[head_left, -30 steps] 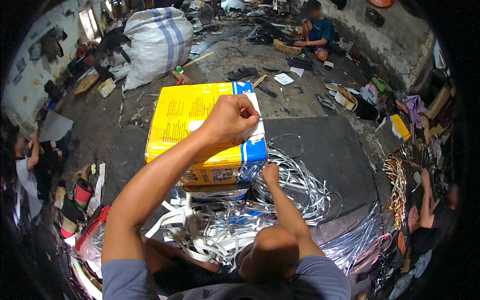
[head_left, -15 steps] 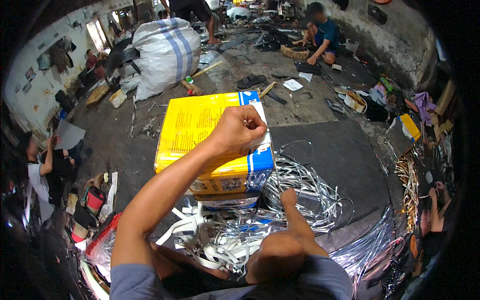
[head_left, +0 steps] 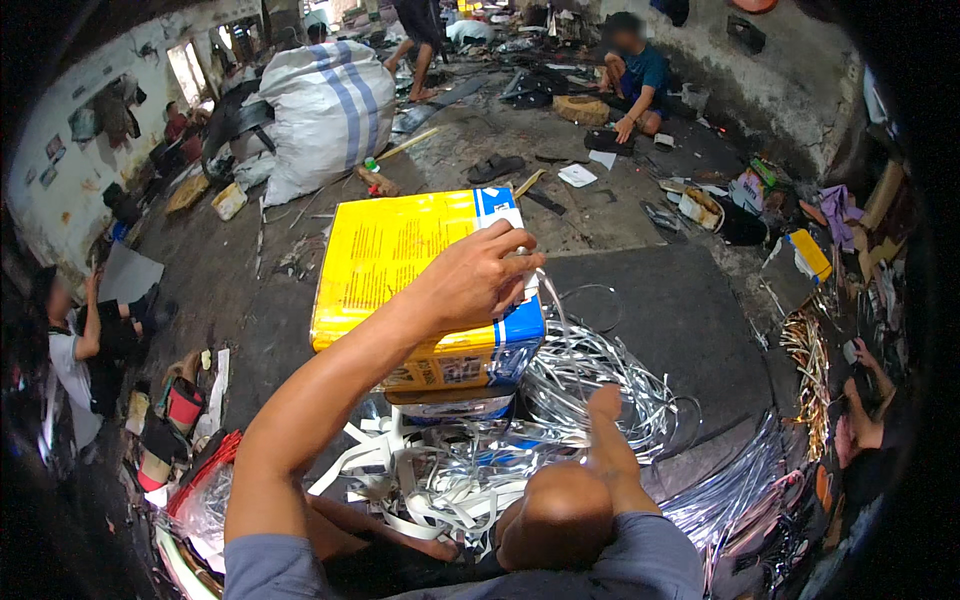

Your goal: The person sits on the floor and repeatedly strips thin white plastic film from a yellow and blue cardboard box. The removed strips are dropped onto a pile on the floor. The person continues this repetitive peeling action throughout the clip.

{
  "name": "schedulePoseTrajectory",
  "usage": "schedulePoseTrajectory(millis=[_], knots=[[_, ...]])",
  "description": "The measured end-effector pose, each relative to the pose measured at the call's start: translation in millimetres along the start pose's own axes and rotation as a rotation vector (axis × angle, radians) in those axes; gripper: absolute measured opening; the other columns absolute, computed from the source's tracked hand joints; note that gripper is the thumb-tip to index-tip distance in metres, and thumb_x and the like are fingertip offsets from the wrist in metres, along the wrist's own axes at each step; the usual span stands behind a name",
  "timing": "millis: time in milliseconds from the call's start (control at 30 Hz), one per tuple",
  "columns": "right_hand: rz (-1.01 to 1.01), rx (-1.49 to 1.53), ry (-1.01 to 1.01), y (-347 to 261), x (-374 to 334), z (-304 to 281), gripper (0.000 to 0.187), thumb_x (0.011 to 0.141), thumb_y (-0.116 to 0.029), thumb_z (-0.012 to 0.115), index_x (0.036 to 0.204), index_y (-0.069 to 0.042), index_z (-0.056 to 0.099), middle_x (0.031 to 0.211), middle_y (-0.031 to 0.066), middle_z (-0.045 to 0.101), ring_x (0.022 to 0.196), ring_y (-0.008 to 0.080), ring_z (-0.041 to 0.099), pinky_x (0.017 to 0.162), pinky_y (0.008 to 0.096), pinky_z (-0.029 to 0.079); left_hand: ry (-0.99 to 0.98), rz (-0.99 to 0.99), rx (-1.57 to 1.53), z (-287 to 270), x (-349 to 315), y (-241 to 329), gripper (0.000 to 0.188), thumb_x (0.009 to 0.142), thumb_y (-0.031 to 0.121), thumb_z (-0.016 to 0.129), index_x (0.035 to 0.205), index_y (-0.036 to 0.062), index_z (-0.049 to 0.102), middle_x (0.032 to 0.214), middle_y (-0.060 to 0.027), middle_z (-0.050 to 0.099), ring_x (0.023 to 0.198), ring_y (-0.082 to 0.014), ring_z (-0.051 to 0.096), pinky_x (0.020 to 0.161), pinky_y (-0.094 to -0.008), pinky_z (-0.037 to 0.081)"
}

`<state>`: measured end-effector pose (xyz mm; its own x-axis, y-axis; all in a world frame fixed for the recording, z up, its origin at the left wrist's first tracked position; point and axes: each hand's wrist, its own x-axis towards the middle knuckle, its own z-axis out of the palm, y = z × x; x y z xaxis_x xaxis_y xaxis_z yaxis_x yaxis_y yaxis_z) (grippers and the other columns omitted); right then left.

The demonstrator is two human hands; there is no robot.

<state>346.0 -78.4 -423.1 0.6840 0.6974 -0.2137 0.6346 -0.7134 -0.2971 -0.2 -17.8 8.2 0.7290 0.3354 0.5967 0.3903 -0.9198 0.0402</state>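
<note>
My left hand [head_left: 487, 268] is bent over the right edge of a yellow and blue box [head_left: 385, 250], fingers curled and pinched on a thin silver strip [head_left: 556, 300]. From there the strip curves down the box's side toward a loose heap of silver strips [head_left: 640, 385]. My right hand [head_left: 604, 402] looks closed above that heap; what it grips is hidden. Wide white strips [head_left: 385, 450] lie tangled in front of the box, close to my knee [head_left: 555, 510].
A large white sack [head_left: 320, 120] stands far left. One person [head_left: 640, 85] sits far right, another [head_left: 75, 360] at the left edge. More silver strips [head_left: 735, 490] and a gold bundle [head_left: 805, 370] lie on the right. A dark sheet [head_left: 680, 310] covers floor beside the box.
My left hand has turned from a raised fist to palm-down over the box edge. My right hand has shifted slightly right, and the strip between them has gone from taut to slack.
</note>
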Motion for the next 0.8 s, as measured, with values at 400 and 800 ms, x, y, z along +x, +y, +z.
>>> schedulePoseTrajectory(millis=[400, 800], knots=[[-0.763, 0.353, -0.177, 36.6, -177.0, 14.3, 0.037, 0.101, -0.025, 0.061, 0.128, 0.000, 0.057, 0.094, 0.0148, 0.070, 0.094, 0.0374, 0.068, 0.087, 0.0474, 0.053, 0.160, 0.109, 0.131, -9.0, 8.4, 13.2, 0.039, 0.075, 0.006, 0.074, 0.114, 0.0076, 0.071, 0.108, -0.0099, 0.069, 0.095, -0.0288, 0.067, 0.079, -0.0390, 0.059], [-1.041, -0.062, -1.109, 30.8, -198.3, 9.8, 0.030, 0.103, -0.024, 0.061, 0.122, -0.002, 0.062, 0.092, 0.0107, 0.069, 0.090, 0.0287, 0.066, 0.081, 0.0420, 0.052, -0.682, -0.349, -0.262, 35.1, -177.7, 141.6, 0.048, 0.082, 0.028, 0.078, 0.125, 0.0084, 0.068, 0.118, -0.0168, 0.065, 0.114, -0.0371, 0.064, 0.093, -0.0464, 0.056]])
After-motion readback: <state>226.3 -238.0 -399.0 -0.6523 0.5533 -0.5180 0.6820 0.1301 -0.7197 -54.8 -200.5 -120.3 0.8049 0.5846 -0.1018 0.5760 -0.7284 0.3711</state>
